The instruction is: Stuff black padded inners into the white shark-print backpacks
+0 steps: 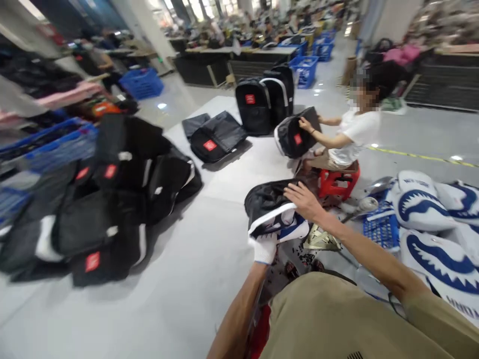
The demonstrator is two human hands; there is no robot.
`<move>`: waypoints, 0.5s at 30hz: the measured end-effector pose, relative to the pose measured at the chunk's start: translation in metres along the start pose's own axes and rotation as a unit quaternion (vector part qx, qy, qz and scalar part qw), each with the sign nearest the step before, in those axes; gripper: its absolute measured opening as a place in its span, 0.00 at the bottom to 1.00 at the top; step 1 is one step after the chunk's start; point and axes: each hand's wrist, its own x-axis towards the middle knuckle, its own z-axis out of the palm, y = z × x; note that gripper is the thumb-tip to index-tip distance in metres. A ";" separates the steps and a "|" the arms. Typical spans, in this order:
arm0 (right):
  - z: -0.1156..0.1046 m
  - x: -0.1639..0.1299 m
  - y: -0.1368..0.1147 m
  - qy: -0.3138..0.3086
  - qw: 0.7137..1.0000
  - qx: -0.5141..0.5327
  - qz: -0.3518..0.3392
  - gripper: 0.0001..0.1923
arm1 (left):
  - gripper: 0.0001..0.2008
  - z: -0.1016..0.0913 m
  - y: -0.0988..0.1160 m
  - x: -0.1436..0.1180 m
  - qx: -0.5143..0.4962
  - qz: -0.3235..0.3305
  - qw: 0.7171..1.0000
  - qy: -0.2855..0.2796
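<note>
Left hand (266, 248), in white glove, clamped on lower edge of black backpack (271, 204) with white trim, held above floor (187, 259) in front of knees. Right hand (305, 199) bare, fingers spread flat on top of same backpack, pressing rather than gripping. Pile of black bags (112, 199) well apart to left. Co-worker (354, 134) on red stool (339, 182) beyond, holding another black bag (297, 133).

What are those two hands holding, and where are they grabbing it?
A black backpack. The gloved left hand grips its lower edge by the white trim, and the bare right hand lies flat on its top right side.
</note>
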 end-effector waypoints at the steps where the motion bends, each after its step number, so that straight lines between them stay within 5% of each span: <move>1: -0.003 -0.014 -0.004 0.023 1.000 0.009 0.012 0.25 | 0.15 -0.003 0.002 -0.002 0.012 0.012 1.000 -0.015; 6: -0.028 -0.091 -0.028 0.139 0.986 0.012 0.091 0.23 | 0.18 -0.012 0.028 -0.012 0.080 0.073 0.989 -0.101; 11: -0.072 -0.171 -0.041 0.174 0.958 -0.041 0.227 0.24 | 0.18 -0.014 0.101 -0.013 0.094 0.145 0.959 -0.225; 15: -0.100 -0.222 -0.035 0.200 0.922 -0.122 0.308 0.23 | 0.19 -0.024 0.152 0.002 0.083 0.213 0.938 -0.262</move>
